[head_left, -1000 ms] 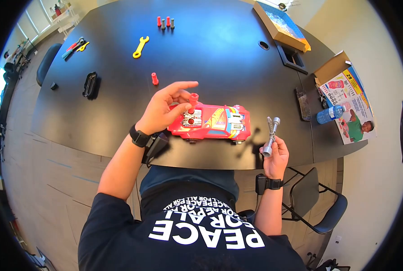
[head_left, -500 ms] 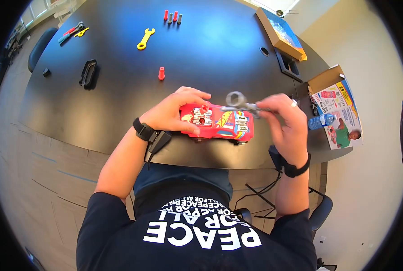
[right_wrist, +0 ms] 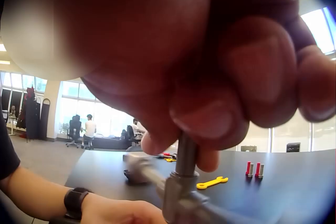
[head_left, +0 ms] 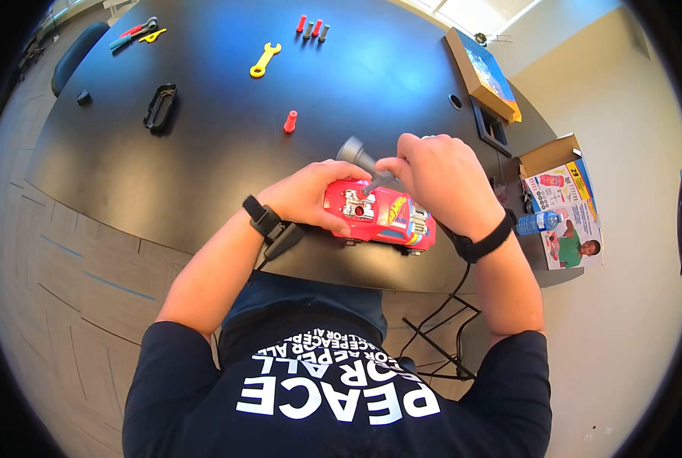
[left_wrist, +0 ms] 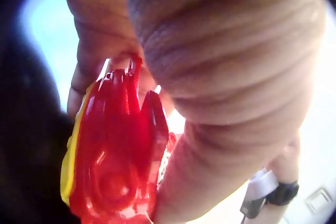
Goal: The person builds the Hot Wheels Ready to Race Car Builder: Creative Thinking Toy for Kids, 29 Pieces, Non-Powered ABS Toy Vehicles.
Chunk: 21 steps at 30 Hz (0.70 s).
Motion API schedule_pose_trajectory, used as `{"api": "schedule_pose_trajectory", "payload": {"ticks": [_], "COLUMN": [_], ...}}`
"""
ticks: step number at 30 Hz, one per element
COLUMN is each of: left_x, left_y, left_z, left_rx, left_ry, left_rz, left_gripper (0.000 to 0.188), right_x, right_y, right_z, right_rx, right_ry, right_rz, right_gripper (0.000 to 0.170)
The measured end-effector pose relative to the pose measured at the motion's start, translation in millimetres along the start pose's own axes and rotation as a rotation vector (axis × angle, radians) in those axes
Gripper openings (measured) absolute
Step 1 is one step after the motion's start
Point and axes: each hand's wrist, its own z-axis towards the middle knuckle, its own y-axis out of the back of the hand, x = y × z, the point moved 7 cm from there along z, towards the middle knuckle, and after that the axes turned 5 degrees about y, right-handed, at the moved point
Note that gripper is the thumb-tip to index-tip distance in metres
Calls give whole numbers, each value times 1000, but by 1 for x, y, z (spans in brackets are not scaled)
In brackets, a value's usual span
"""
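Observation:
A red toy race car (head_left: 371, 230) with a silver engine on top stands at the table's near side. My left hand (head_left: 304, 195) grips its rear end, thumb on the near side and fingers on the far side; the left wrist view shows the red body (left_wrist: 115, 145) close behind the thumb. My right hand (head_left: 446, 183) holds a grey cross-shaped lug wrench (head_left: 355, 155) over the engine. Fingers curl round one arm of the lug wrench (right_wrist: 181, 187) in the right wrist view. Another arm points down at the engine, where the red bolt is hidden from sight.
Beyond the car stands a red bolt (head_left: 290, 122). Farther back are a yellow wrench (head_left: 265, 60) and several red and grey bolts (head_left: 313, 30). A black oval part (head_left: 160, 108) lies left. On the right are a water bottle (head_left: 538, 223), a printed box (head_left: 568, 191) and an open carton (head_left: 478, 72).
My left hand has let go of the red bolt in the engine and taken hold of the car. My right hand has brought the lug wrench from the right up over the engine.

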Motion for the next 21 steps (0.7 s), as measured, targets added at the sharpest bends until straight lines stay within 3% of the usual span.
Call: {"api": "schedule_pose_trajectory", "payload": {"ticks": [2, 6, 8, 9, 11, 12, 14, 18, 21], "left_x": [0, 2, 4, 3, 3, 6, 2, 5, 4], "left_y": [2, 1, -2, -2, -3, -3, -2, -1, -1], "left_z": [0, -1, 1, 1, 3, 3, 3, 0, 2], "left_rx": [-19, 4, 30, 25, 25, 16, 1, -3, 10], "left_ry": [6, 31, 67, 40, 14, -6, -24, -23, -3], "left_rz": [16, -9, -3, -36, -66, -7, 54, 34, 31], "left_gripper": [90, 90, 90, 90, 90, 90, 90, 92, 92], "right_x": [1, 11, -2, 0, -6, -9, 1, 1, -5], "right_y": [7, 7, -4, 1, -2, -5, 10, 7, 4], "right_z": [0, -4, -3, -2, 2, 0, -2, -4, 0], "right_rx": [-190, -244, -48, -50, 94, 91, -282, -279, -170], "right_ry": [29, 241, 32, 25, -180, -183, 124, 135, -40], "right_rz": [210, 314, 286, 287, 111, 113, 395, 363, 145], "right_gripper": [27, 26, 24, 24, 23, 23, 28, 36, 41]}}
